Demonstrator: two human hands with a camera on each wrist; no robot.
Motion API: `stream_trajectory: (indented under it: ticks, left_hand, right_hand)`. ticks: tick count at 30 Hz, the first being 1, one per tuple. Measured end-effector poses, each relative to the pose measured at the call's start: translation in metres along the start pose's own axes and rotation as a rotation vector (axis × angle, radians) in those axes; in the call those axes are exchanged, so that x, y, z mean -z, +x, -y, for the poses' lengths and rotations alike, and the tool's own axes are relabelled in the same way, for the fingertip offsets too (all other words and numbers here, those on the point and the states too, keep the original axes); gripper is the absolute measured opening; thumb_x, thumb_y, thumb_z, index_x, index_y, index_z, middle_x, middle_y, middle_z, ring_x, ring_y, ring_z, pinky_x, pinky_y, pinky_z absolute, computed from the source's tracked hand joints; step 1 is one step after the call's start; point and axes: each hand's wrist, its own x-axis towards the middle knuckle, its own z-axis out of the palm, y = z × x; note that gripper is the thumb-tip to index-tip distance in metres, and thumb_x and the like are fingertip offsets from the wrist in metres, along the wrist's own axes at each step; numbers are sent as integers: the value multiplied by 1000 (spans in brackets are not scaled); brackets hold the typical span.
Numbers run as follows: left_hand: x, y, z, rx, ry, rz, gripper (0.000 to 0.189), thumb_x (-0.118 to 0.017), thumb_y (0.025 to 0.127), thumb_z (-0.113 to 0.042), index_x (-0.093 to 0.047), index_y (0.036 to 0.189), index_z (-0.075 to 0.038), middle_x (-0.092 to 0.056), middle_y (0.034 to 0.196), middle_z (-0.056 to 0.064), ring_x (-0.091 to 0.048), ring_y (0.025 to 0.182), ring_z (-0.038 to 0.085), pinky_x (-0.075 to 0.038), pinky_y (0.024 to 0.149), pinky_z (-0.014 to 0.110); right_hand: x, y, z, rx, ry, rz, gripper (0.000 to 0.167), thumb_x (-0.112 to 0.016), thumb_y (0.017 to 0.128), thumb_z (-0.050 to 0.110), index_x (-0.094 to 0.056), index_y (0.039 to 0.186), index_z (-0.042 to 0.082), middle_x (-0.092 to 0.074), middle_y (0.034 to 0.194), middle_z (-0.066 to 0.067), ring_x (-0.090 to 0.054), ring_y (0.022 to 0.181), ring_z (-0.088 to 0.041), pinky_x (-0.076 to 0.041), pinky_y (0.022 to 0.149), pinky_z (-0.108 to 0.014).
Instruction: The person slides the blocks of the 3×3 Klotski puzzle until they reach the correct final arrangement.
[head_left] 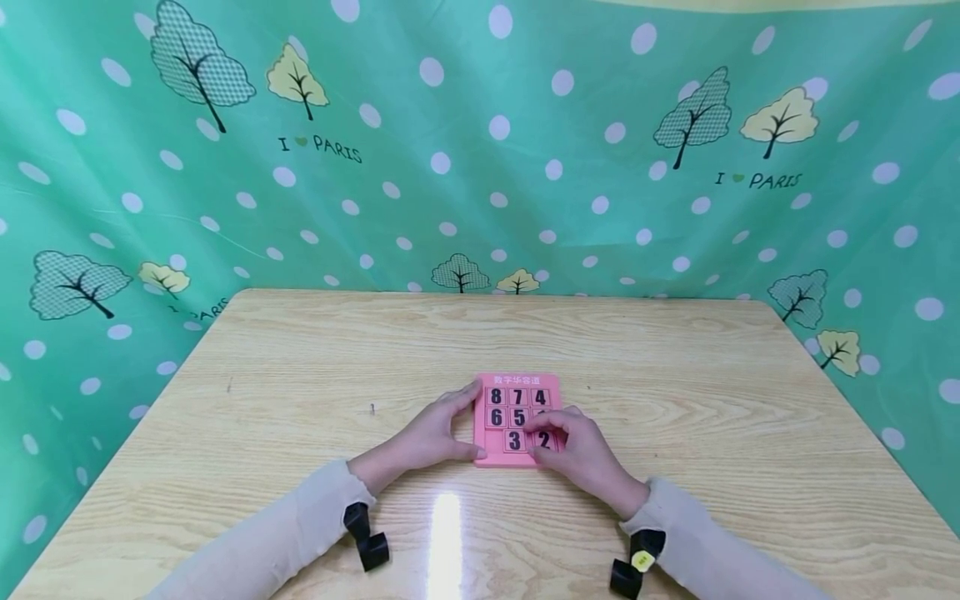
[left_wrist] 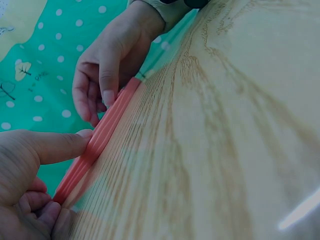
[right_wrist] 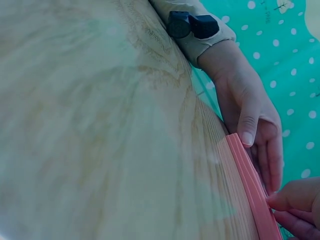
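Note:
A pink number slide puzzle lies flat on the table. Its top row reads 8, 7, 4; below are 6, 5 and a tile mostly hidden by fingers. In the bottom row, a gap lies left of the 3 tile, and the 2 tile sits at right. My left hand holds the frame's left side, thumb at the near corner and fingers at the far one. Over the right part, my right hand has bent index finger and thumb at the tiles; whether they touch is unclear. The left wrist view shows the pink frame edge-on.
The wooden table extends around the puzzle on all sides. Behind it hangs a green dotted curtain with printed trees. A bright reflection falls on the tabletop in front. Black wrist cameras are strapped at both sleeves.

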Motion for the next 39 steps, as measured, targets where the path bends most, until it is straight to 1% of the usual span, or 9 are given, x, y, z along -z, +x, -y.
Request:
stream_trajectory:
  ticks: [3, 7, 10, 19, 27, 39]
  left_hand:
    - [0, 0, 0, 10, 5, -3, 96, -81, 72, -18, -24, 148, -5, -22, 155, 7, -21, 141, 26, -18, 115, 44]
    - [0, -1, 0, 14, 15, -4, 95, -80, 72, -19, -25, 148, -6, -23, 155, 6, -21, 141, 27, -18, 115, 44]
    - [0, -1, 0, 13, 18, -3, 95, -80, 72, -19, -25, 148, -6, -23, 155, 6, -21, 141, 27, -18, 115, 45]
    - [0, -1, -1, 15, 28, 2, 94, -80, 73, -20, -25, 149, -6, -22, 155, 6, -20, 142, 27, -19, 115, 45]
    - [1, -1, -2, 14, 30, 2, 94, -80, 72, -18, -25, 148, -5, -23, 155, 6, -21, 142, 27, -19, 115, 45]
    - [0, 0, 0, 12, 24, -3, 96, -81, 71, -18, -25, 148, -6, -23, 155, 7, -21, 141, 28, -19, 114, 47]
  right_hand:
    - [-1, 1, 0, 19, 2, 2, 30, -76, 72, 5, -71, 99, 16, -64, 100, 3, -49, 87, -14, -46, 74, -23]
    - [-4, 2, 1, 55, 3, 8, 29, -76, 73, 6, -71, 100, 15, -65, 104, 3, -50, 92, -14, -46, 79, -26]
    - [-6, 3, 2, 69, 7, 12, 28, -76, 74, 6, -71, 101, 14, -65, 103, 3, -51, 94, -14, -46, 81, -27]
    - [-10, 5, 4, 64, -10, 6, 28, -76, 73, 5, -72, 99, 15, -63, 97, 5, -50, 91, -12, -46, 77, -24]
    - [-13, 8, 6, 75, -2, 15, 29, -76, 74, 5, -72, 102, 14, -64, 101, 4, -50, 95, -13, -47, 80, -26]
    - [-15, 10, 9, 85, -17, 10, 28, -76, 73, 6, -72, 99, 15, -65, 99, 6, -51, 94, -12, -46, 81, -28]
